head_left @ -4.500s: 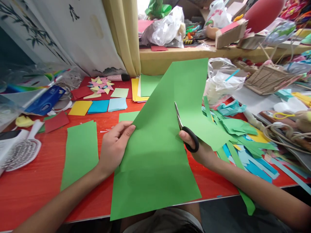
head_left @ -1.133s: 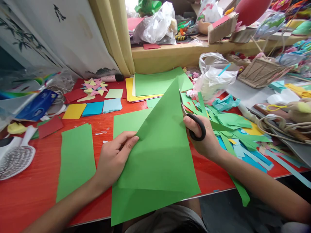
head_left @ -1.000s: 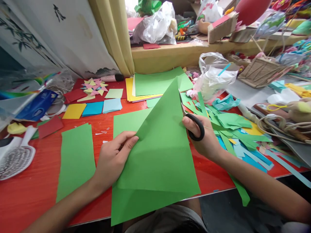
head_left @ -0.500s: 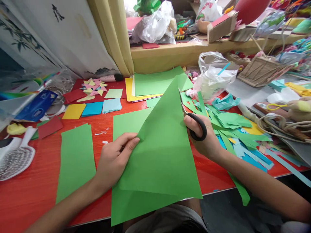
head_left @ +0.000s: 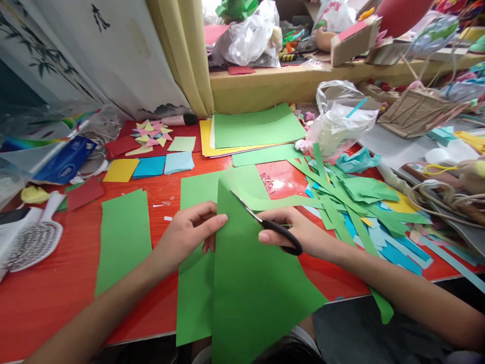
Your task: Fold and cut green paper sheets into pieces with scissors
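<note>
Left of frame centre, my left hand (head_left: 193,230) pinches a green paper sheet (head_left: 250,288); right of centre, my right hand (head_left: 299,227) grips black-handled scissors (head_left: 278,229).

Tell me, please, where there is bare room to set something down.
Red tabletop shows bare between the hairbrush, the leftmost large green sheet and the left forearm. Beyond the scissors, the right side is crowded with paper strips.

Black-handled scissors (head_left: 282,231), silver blades (head_left: 246,206) aslant across a green paper sheet (head_left: 246,293); sheet tilted, partly past the red table (head_left: 45,303)
</note>
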`<state>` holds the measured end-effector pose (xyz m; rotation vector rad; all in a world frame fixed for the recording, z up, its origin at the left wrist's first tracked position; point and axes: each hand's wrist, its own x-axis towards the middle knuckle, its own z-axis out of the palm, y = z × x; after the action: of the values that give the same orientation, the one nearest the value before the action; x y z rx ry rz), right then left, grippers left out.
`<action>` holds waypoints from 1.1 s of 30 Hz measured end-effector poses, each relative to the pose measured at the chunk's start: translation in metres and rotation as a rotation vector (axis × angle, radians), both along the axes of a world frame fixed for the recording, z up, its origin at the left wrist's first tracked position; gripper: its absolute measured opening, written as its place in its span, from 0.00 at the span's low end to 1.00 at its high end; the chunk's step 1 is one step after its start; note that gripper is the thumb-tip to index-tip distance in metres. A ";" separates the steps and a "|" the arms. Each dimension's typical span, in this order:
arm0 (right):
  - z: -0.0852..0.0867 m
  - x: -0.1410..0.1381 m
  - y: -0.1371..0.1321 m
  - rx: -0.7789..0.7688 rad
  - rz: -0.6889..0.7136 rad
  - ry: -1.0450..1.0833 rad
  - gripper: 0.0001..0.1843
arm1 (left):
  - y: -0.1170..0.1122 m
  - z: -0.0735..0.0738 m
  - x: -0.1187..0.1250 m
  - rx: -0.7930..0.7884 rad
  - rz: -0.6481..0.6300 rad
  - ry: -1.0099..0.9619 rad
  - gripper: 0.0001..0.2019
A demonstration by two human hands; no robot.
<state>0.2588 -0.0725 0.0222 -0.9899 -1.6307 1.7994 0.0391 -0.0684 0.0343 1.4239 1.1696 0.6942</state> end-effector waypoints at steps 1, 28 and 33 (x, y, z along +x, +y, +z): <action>-0.001 -0.002 -0.002 -0.038 0.029 -0.006 0.18 | 0.000 -0.001 0.001 0.011 0.033 -0.006 0.13; -0.014 -0.013 -0.008 -0.210 0.001 0.029 0.17 | 0.001 -0.010 0.005 -0.024 0.096 -0.022 0.19; -0.015 -0.015 -0.008 -0.216 -0.021 0.030 0.16 | 0.001 -0.011 0.004 -0.037 0.080 0.010 0.19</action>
<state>0.2437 -0.0807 0.0073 -1.0624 -1.4246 1.9974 0.0429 -0.0675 0.0238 1.3573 1.2467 0.7186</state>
